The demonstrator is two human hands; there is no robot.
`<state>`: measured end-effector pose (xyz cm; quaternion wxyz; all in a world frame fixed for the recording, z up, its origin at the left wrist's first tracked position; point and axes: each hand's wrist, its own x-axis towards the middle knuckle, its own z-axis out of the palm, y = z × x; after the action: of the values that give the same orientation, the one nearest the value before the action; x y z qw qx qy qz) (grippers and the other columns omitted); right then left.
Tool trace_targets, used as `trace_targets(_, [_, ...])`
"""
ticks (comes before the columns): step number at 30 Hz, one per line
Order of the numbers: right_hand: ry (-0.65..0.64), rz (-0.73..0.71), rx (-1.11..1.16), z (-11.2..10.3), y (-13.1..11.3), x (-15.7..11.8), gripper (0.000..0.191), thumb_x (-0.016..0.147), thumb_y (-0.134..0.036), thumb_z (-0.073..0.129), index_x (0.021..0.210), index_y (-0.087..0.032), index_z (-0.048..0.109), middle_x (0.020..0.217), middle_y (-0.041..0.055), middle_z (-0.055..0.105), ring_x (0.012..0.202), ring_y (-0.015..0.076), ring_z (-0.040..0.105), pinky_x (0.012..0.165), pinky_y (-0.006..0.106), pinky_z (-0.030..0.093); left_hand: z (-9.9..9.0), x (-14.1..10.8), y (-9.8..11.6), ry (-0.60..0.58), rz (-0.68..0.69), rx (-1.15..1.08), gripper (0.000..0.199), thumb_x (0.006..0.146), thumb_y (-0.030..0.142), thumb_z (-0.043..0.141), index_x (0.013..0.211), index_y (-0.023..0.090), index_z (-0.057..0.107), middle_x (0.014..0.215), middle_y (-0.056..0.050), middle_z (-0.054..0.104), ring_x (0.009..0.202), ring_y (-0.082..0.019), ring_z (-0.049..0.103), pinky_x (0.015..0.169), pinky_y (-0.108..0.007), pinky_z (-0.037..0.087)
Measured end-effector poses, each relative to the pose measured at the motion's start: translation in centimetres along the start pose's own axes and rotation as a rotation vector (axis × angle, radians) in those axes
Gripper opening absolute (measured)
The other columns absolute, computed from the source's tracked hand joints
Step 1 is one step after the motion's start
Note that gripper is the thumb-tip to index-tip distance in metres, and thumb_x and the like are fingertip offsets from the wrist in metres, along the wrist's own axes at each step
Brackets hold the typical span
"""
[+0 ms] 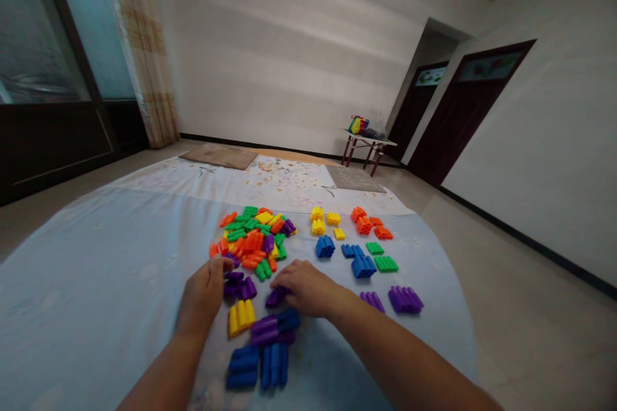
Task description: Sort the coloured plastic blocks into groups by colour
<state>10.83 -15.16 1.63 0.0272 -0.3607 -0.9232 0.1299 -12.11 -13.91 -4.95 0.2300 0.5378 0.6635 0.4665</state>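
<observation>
My left hand (202,295) is at the near left side of a mixed heap of ribbed plastic toy building blocks (253,241). Its bent fingertips are closed at a purple block (232,259), which they partly hide. To the right, my right hand (308,288) has its fingers curled over another purple block (276,297), low over the table. Between the hands lie more purple blocks (247,289). Closer to me are a yellow block (241,318), a purple block (265,331) with a dark blue one against it, and blue blocks (274,366).
Right of the heap, blocks lie by colour: yellow (317,221), orange (363,225), blue (362,265), green (386,263) and purple (405,299). A cloth (120,270) covers the round table. Two flat boards (219,156) lie at its far side. A small table (371,137) stands beyond.
</observation>
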Motion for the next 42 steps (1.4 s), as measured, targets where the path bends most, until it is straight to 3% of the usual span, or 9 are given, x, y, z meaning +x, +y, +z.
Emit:
trace_targets(9, [0.153, 0.126, 0.021, 0.1, 0.5, -0.2, 0.027, 0.084, -0.017, 0.056, 0.109, -0.022, 0.066, 0.105, 0.0054, 0.069, 0.104, 0.0223, 0.054, 0.087, 0.036, 0.036, 0.1, -0.2, 0.1, 0.002, 0.005, 0.005, 0.045, 0.082, 0.047, 0.03, 0.077, 0.021, 0.066, 0.085, -0.006, 0.072, 0.086, -0.022, 0.064, 0.08, -0.033, 0.048])
trace_targets(14, [0.148, 0.08, 0.015, 0.6, -0.1, 0.2, 0.028, 0.081, -0.014, 0.056, 0.105, -0.023, 0.067, 0.104, 0.0045, 0.069, 0.104, 0.0215, 0.054, 0.085, 0.035, 0.036, 0.1, -0.3, 0.2, 0.003, 0.023, -0.009, 0.045, 0.083, 0.047, 0.03, 0.078, 0.021, 0.067, 0.082, -0.006, 0.071, 0.082, -0.021, 0.064, 0.077, -0.032, 0.048])
trace_targets(20, [0.233, 0.139, 0.031, 0.7, -2.6, 3.5, 0.028, 0.085, -0.032, 0.054, 0.109, -0.023, 0.065, 0.103, 0.0057, 0.069, 0.1, 0.022, 0.059, 0.085, 0.035, 0.04, -0.1, -0.5, 0.8, -0.033, 0.032, -0.005, 0.047, 0.083, 0.049, 0.029, 0.077, 0.021, 0.065, 0.08, -0.005, 0.07, 0.074, -0.021, 0.062, 0.071, -0.032, 0.049])
trace_targets(23, [0.185, 0.205, 0.016, 1.1, -3.9, 5.6, 0.037, 0.081, -0.048, 0.057, 0.105, -0.021, 0.068, 0.101, 0.0089, 0.07, 0.097, 0.0254, 0.061, 0.081, 0.036, 0.043, -0.4, -0.5, 1.0, -0.046, 0.034, 0.002, 0.046, 0.081, 0.048, 0.029, 0.078, 0.02, 0.065, 0.079, -0.005, 0.069, 0.07, -0.02, 0.062, 0.069, -0.032, 0.049])
trace_targets(27, [0.146, 0.235, 0.01, 1.6, -4.5, 7.0, 0.032, 0.078, -0.044, 0.061, 0.099, -0.022, 0.07, 0.097, 0.0083, 0.071, 0.094, 0.0255, 0.063, 0.076, 0.035, 0.046, -0.6, -0.2, 0.6, -0.012, 0.042, 0.025, 0.044, 0.08, 0.048, 0.031, 0.078, 0.021, 0.066, 0.081, -0.005, 0.07, 0.075, -0.021, 0.062, 0.071, -0.033, 0.049])
trace_targets(31, [0.269, 0.239, 0.091, 0.7, -3.1, 6.0, 0.024, 0.079, -0.033, 0.059, 0.099, -0.023, 0.067, 0.096, 0.0039, 0.071, 0.091, 0.0204, 0.063, 0.077, 0.03, 0.045, -0.4, -0.1, 0.4, 0.006, 0.041, -0.022, 0.046, 0.081, 0.048, 0.029, 0.08, 0.019, 0.065, 0.08, -0.006, 0.07, 0.073, -0.021, 0.063, 0.07, -0.033, 0.049])
trace_targets(35, [0.349, 0.341, 0.03, -1.0, -0.6, 4.0, 0.021, 0.081, -0.024, 0.058, 0.1, -0.019, 0.063, 0.1, 0.0066, 0.068, 0.095, 0.0192, 0.061, 0.079, 0.029, 0.043, -0.3, -0.3, 0.8, 0.009, 0.011, -0.056, 0.047, 0.082, 0.049, 0.03, 0.081, 0.018, 0.065, 0.085, -0.008, 0.071, 0.072, -0.021, 0.063, 0.071, -0.032, 0.05])
trace_targets(38, [0.249, 0.34, -0.092, -1.5, 0.7, 2.9, 0.021, 0.079, -0.022, 0.061, 0.099, -0.018, 0.063, 0.103, 0.0095, 0.065, 0.099, 0.0226, 0.059, 0.082, 0.034, 0.042, -0.3, -0.5, 1.1, 0.008, -0.003, -0.044, 0.046, 0.082, 0.049, 0.03, 0.08, 0.019, 0.066, 0.084, -0.007, 0.071, 0.072, -0.021, 0.063, 0.07, -0.032, 0.049])
trace_targets(42, [0.067, 0.218, -0.054, -1.5, 1.7, 2.1, 0.029, 0.075, -0.022, 0.065, 0.104, -0.02, 0.065, 0.104, 0.0091, 0.064, 0.095, 0.0228, 0.06, 0.083, 0.035, 0.043, -0.3, -0.5, 0.9, 0.011, 0.0, -0.045, 0.047, 0.082, 0.049, 0.029, 0.081, 0.019, 0.065, 0.083, -0.007, 0.071, 0.072, -0.02, 0.063, 0.071, -0.032, 0.049])
